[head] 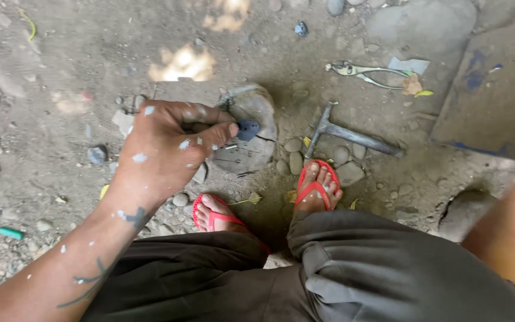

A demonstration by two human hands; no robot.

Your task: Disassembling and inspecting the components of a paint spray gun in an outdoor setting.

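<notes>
Dark trousers (329, 274) fill the bottom of the view, nearest the camera, covering both bent legs of the person, and the right forearm crosses the lower right corner as a blur, so the right hand is out of sight and whether it is spread or closed cannot be told. Beyond the knees lies stony dirt ground (67, 65), with one flat grey slab (496, 89) at the right edge. Next in size, the left hand (171, 146), flecked with white paint, is narrowed to a pinch: thumb and forefinger close on one small dark blue piece (247, 129), which sticks out just past the fingertips to the right of the hand. That piece sits directly over one round flat stone (251, 125) set in the dirt; whether it touches the stone cannot be told. Two red flip-flops (317, 185) show below the stone, one on each foot, the left one partly hidden by the trouser leg. One hammer (347, 134) lies on the pebbles to the right of the stone, near the right foot, head toward the stone. One pair of pliers (368, 73) lies farther off, above the hammer, well apart from the hand
</notes>
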